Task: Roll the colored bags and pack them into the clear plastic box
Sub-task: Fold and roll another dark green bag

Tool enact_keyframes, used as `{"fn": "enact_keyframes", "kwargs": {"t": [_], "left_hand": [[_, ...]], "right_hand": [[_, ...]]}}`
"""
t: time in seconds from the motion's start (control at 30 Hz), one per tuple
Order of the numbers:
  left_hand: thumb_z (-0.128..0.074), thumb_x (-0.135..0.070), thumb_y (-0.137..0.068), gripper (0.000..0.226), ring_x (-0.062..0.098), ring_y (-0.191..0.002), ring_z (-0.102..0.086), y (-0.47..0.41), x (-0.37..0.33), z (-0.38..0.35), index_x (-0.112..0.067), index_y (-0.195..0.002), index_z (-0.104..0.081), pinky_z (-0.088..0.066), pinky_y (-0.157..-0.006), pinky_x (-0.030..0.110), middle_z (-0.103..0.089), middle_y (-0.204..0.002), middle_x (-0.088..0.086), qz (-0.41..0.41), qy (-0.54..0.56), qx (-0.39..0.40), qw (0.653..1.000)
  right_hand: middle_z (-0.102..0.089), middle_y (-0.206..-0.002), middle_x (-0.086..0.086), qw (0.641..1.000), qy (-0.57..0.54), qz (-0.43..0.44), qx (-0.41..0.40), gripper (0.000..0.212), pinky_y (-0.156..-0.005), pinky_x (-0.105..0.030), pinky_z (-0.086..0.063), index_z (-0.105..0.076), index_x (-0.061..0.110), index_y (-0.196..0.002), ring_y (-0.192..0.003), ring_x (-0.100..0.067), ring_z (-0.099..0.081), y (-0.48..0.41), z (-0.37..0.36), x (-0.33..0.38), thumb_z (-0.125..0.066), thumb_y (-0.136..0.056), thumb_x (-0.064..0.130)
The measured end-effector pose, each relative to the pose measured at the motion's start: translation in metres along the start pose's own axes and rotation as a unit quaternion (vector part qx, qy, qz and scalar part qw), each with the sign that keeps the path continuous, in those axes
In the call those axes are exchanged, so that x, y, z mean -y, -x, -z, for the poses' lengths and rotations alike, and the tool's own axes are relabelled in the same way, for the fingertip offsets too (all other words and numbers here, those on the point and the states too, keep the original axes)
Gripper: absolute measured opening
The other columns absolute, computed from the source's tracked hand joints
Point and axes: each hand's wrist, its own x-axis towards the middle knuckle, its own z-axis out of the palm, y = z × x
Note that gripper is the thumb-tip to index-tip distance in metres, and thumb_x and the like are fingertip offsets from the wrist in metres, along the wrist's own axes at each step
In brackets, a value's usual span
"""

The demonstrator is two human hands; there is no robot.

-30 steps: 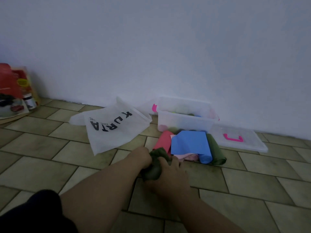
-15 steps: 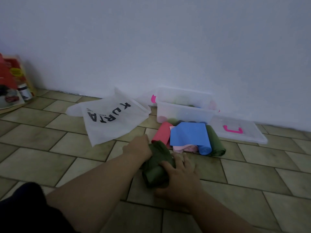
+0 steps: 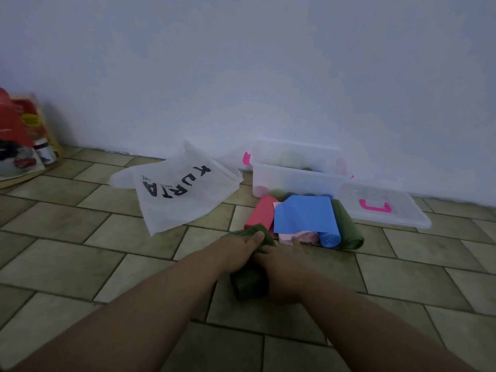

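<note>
A dark green bag lies partly rolled on the tiled floor, under both my hands. My left hand grips its far end, and my right hand presses on its right side. Just beyond lie a red roll, a blue bag partly unrolled, a pink bag beneath it, and another green roll. The clear plastic box stands open against the wall, with a few rolled bags dimly visible inside.
The box lid with a pink handle lies right of the box. A white cloth bag printed KURTA is spread on the floor to the left. Red packets and a jar lean at the far left wall.
My hands have shifted along the green bag: the left now grips its far end and the right presses closer beside it. The roll looks tighter.
</note>
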Motion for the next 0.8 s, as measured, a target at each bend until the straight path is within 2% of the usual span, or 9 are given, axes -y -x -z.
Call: {"fn": "enact_keyframes", "kwargs": {"t": [0.07,0.13,0.2,0.3,0.43,0.53,0.6,0.8], "left_hand": [[-0.016,-0.063,-0.094,0.067,0.026,-0.130,-0.040,0.000,-0.001,0.001,-0.024,-0.140,-0.044,-0.028,-0.106,0.037,-0.043,-0.144,0.012,0.003,-0.003,0.004,1.000],[-0.015,-0.061,-0.095,0.066,0.025,-0.129,-0.041,0.000,-0.001,0.002,-0.022,-0.137,-0.047,-0.028,-0.105,0.036,-0.045,-0.143,0.012,0.001,-0.014,0.011,1.000],[-0.015,-0.060,-0.095,0.065,0.024,-0.127,-0.042,0.000,-0.001,0.000,-0.021,-0.134,-0.051,-0.029,-0.104,0.035,-0.048,-0.141,0.010,0.004,-0.020,0.014,1.000],[-0.015,-0.058,-0.097,0.062,0.023,-0.127,-0.043,0.000,-0.001,0.000,-0.022,-0.134,-0.050,-0.030,-0.103,0.034,-0.049,-0.140,0.008,-0.002,-0.026,0.018,0.999],[-0.014,-0.055,-0.098,0.061,0.024,-0.128,-0.041,0.000,-0.002,0.002,-0.022,-0.138,-0.045,-0.029,-0.105,0.034,-0.047,-0.141,0.011,-0.004,-0.043,0.016,0.999],[-0.014,-0.055,-0.098,0.061,0.024,-0.126,-0.043,0.001,-0.002,0.002,-0.021,-0.137,-0.047,-0.031,-0.104,0.035,-0.048,-0.139,0.012,0.003,-0.052,0.016,0.999],[-0.015,-0.055,-0.097,0.061,0.023,-0.122,-0.047,0.001,-0.002,0.001,-0.022,-0.132,-0.052,-0.033,-0.101,0.035,-0.052,-0.134,0.011,0.003,-0.045,0.012,0.999],[-0.020,-0.051,-0.099,0.051,0.017,-0.114,-0.049,0.005,-0.003,-0.001,-0.024,-0.127,-0.054,-0.033,-0.092,0.031,-0.054,-0.132,0.007,-0.032,-0.060,-0.011,0.998]], "right_hand": [[-0.044,-0.139,0.001,0.999,-0.012,0.013,0.027,0.066,-0.105,-0.050,-0.036,-0.036,0.032,-0.140,-0.120,-0.024,-0.047,0.001,0.007,0.000,-0.067,-0.081,0.024],[-0.050,-0.134,-0.001,0.999,-0.013,0.030,0.034,0.064,-0.093,-0.038,-0.046,-0.037,0.032,-0.137,-0.111,-0.023,-0.053,0.004,0.010,-0.001,-0.067,-0.082,0.020],[-0.053,-0.130,-0.001,0.999,-0.006,0.046,0.025,0.061,-0.089,-0.035,-0.046,-0.038,0.033,-0.136,-0.108,-0.024,-0.054,0.009,0.011,-0.003,-0.065,-0.084,0.018],[-0.055,-0.128,-0.001,0.998,-0.021,0.053,0.029,0.055,-0.090,-0.035,-0.044,-0.043,0.033,-0.133,-0.111,-0.025,-0.054,0.012,0.014,-0.008,-0.064,-0.084,0.018],[-0.052,-0.132,0.003,0.992,-0.120,0.009,0.041,0.071,-0.092,-0.032,-0.041,-0.034,0.034,-0.137,-0.114,-0.020,-0.051,0.012,0.015,-0.017,-0.074,-0.077,0.032],[-0.052,-0.129,0.007,0.984,-0.175,0.007,0.044,0.059,-0.084,-0.026,-0.037,-0.043,0.035,-0.130,-0.101,-0.010,-0.047,0.011,0.013,-0.021,-0.072,-0.078,0.036],[-0.053,-0.126,0.005,0.980,-0.193,-0.001,0.046,0.049,-0.082,-0.024,-0.037,-0.048,0.034,-0.127,-0.096,-0.009,-0.046,0.009,0.014,-0.023,-0.068,-0.082,0.039],[-0.050,-0.128,-0.003,0.980,-0.185,-0.023,0.071,0.044,-0.095,-0.033,-0.041,-0.051,0.029,-0.132,-0.111,-0.020,-0.049,-0.002,0.017,-0.023,-0.052,-0.091,0.045]]}}
